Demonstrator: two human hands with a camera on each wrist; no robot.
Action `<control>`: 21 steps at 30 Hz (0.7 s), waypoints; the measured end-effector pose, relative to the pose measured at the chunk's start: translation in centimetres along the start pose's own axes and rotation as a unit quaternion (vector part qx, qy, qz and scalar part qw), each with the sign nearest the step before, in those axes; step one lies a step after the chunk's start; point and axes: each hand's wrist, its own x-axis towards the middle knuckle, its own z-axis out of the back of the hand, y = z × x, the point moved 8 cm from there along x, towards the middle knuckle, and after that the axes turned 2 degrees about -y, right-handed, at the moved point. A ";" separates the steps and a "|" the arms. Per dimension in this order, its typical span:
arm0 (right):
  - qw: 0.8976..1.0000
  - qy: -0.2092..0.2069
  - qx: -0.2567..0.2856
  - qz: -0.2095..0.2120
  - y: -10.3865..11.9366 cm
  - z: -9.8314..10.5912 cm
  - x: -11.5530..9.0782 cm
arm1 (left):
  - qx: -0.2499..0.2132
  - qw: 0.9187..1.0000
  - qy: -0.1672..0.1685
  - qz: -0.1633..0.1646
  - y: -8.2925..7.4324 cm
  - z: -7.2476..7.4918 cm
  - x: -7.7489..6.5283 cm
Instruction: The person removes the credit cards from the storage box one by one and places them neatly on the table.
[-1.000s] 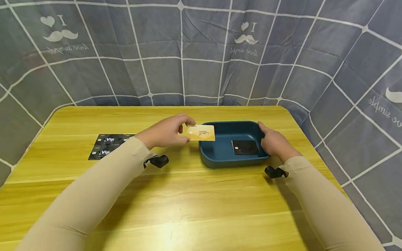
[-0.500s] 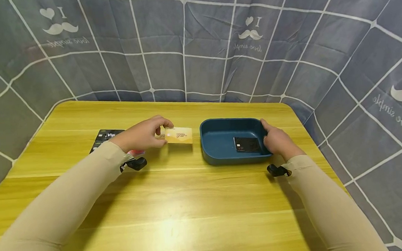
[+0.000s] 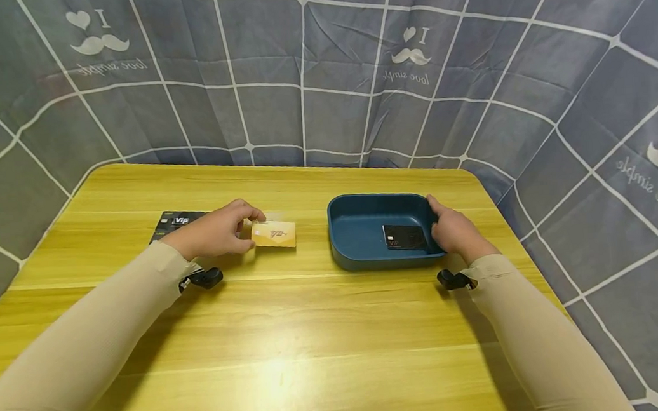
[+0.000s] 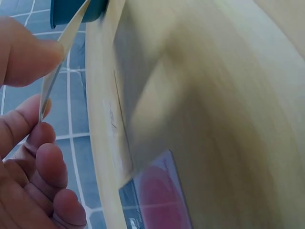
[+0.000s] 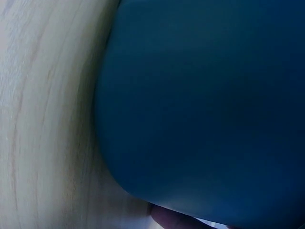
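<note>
My left hand (image 3: 216,231) pinches a gold card (image 3: 274,234) between thumb and fingers, just above the table left of the box. In the left wrist view the card (image 4: 64,52) appears nearly edge-on. Below it lies a pale card with dark script (image 4: 112,117), and beside that a card with a red patch (image 4: 159,198). My right hand (image 3: 458,229) grips the right end of a dark blue rectangular box (image 3: 367,261). Inside the box lies a black VIP card (image 3: 404,237). Mostly the box's wall (image 5: 200,109) fills the right wrist view.
Black Vip cards (image 3: 176,220) lie at the left, partly hidden behind my left hand. The yellow wood-grain table (image 3: 315,334) has rounded far corners. A grey checked curtain (image 3: 273,63) hangs behind it and along both sides.
My left hand has moved left with the gold card, from the box's left rim to over the table, and lowered it slightly. My right hand keeps its grip on the box.
</note>
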 end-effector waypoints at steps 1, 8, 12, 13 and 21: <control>1.000 -0.002 0.000 0.000 0.0 0.0 0.1 | 0.001 1.000 0.001 0.001 0.2 -0.1 -0.1; 1.000 0.005 0.003 0.006 -0.1 -0.1 -0.1 | 0.004 1.000 0.005 0.008 0.8 -0.4 -0.8; 1.000 0.006 0.007 0.008 -0.3 -0.1 -0.3 | 0.000 1.000 0.007 0.019 0.7 -0.8 -1.4; 1.000 0.006 0.009 0.008 -0.3 -0.1 -0.3 | -0.001 1.000 0.008 0.022 0.7 -0.9 -1.6; 1.000 0.001 0.007 0.014 -0.7 -0.1 -0.4 | -0.001 1.000 0.000 0.028 0.8 -1.5 -2.2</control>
